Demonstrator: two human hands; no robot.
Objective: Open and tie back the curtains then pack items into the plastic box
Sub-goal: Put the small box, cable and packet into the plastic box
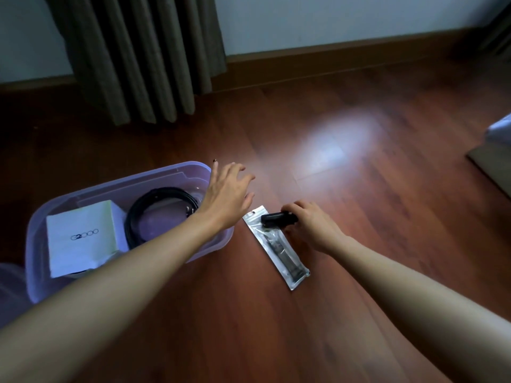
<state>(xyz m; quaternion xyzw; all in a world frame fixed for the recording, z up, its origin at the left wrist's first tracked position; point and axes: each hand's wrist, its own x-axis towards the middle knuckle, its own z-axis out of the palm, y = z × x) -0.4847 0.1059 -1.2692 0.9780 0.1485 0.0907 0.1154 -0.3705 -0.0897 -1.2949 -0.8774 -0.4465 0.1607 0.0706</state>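
A clear plastic box (pixel 177 172) sits on the wooden floor at the left. Inside it lie a white bag marked G2000 (pixel 80 239) and a coiled black belt (pixel 157 205). My left hand (pixel 226 194) hovers over the box's right end, fingers spread, holding nothing. Just right of the box a long silver packet (pixel 284 261) lies flat on the floor. My right hand (pixel 312 228) is shut on a small black object (pixel 276 219) at the packet's top end. A dark pleated curtain (pixel 138 51) hangs at the upper left.
A wall with a wooden skirting board (pixel 345 53) runs across the back. A pale piece of furniture (pixel 497 150) stands at the right edge. Window light reflects on the floor (pixel 331 145) beyond my hands.
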